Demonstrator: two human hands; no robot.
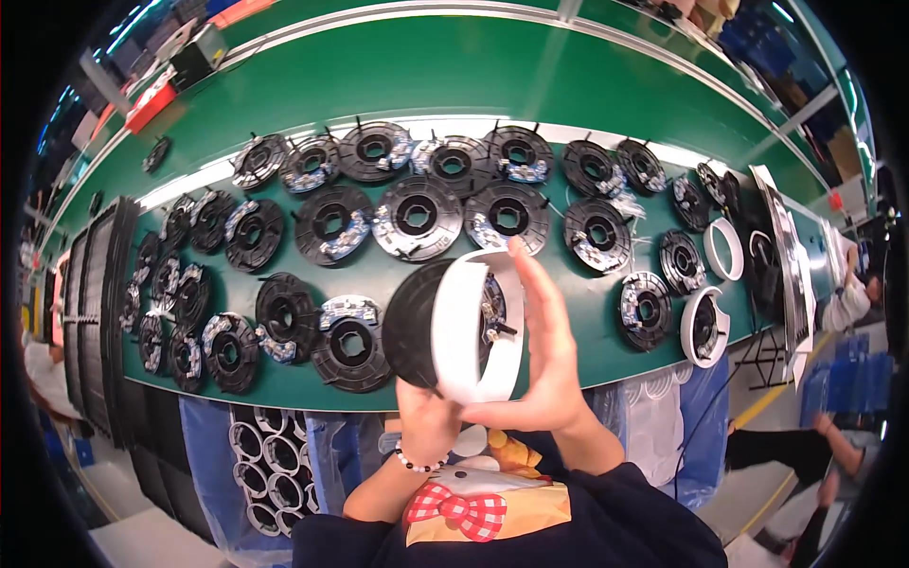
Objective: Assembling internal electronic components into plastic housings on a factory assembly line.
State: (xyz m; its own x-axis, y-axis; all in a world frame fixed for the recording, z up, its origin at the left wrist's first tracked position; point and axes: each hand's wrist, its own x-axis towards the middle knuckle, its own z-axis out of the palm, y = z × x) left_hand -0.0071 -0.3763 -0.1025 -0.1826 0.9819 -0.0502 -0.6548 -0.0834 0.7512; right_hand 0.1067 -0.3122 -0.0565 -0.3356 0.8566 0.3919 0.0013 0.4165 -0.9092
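Above the table's near edge I hold a black round housing [409,327] tilted on its side, with a white ring [458,331] around it. Parts of a circuit board show inside the ring. My right hand [554,374] grips the ring from the right, thumb low and fingers stretched up along its far rim. My left hand [428,417] is closed under the housing's lower edge, its fingers partly hidden. Just beyond lie black discs with circuit boards, among them one in the middle [417,216] and one nearer on the left [346,364].
Several more such discs [254,232] cover the green table [379,85] in rows. At its right end are a loose white ring [723,250] and a ring with a disc inside [703,328]. Below the front edge, a blue-lined bin [206,445] contains white rings. Black trays [90,322] stand left.
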